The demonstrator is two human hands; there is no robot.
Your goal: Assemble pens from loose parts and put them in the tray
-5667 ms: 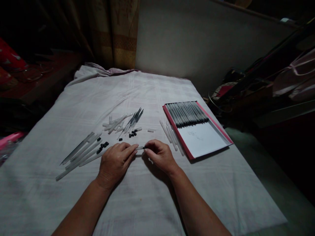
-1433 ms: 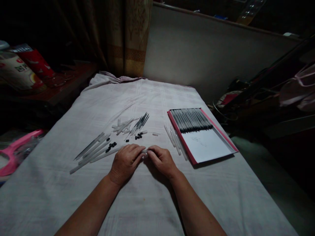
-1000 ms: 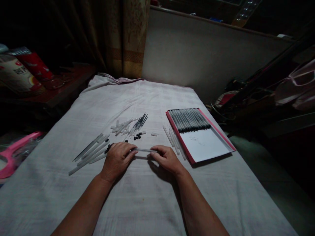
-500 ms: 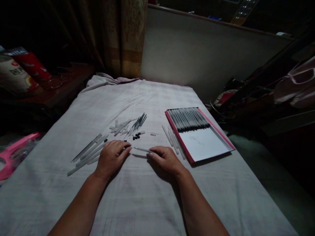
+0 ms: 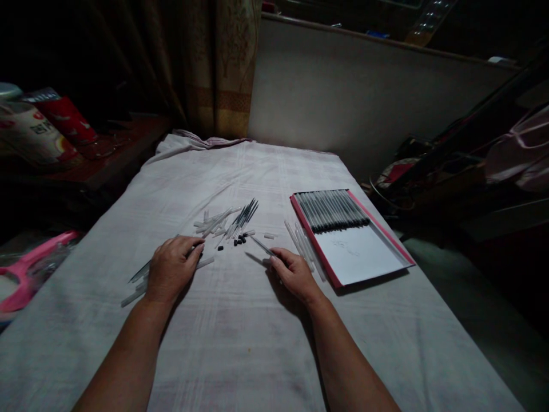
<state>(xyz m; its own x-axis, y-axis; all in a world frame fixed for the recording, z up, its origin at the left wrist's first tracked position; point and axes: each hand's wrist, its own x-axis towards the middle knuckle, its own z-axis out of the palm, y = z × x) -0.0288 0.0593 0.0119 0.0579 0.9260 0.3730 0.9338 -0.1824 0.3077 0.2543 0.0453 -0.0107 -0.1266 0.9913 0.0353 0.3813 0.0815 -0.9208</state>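
Left of red-edged box (image 5: 373,258): right hand (image 5: 297,277), nearer hand, fingers pinching slim pen (image 5: 262,246), long axis slanting away up-left from box. Loose clear barrels (image 5: 293,237) between hand and box, alongside its left wall. Farther left of box, black plugs (image 5: 239,242), dark refills (image 5: 245,215); farthest, left hand (image 5: 171,269) over barrel pile (image 5: 134,296), grip unclear. Pens (image 5: 332,210) rowed in box's far half.

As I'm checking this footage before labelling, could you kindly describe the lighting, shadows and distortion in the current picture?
Head view: dim overall, the curtain fading into darkness leftward; head view: the right hand and its pen throw shadows onto the tablecloth; head view: the labelled container at far left leans and looks stretched, probably lens distortion.
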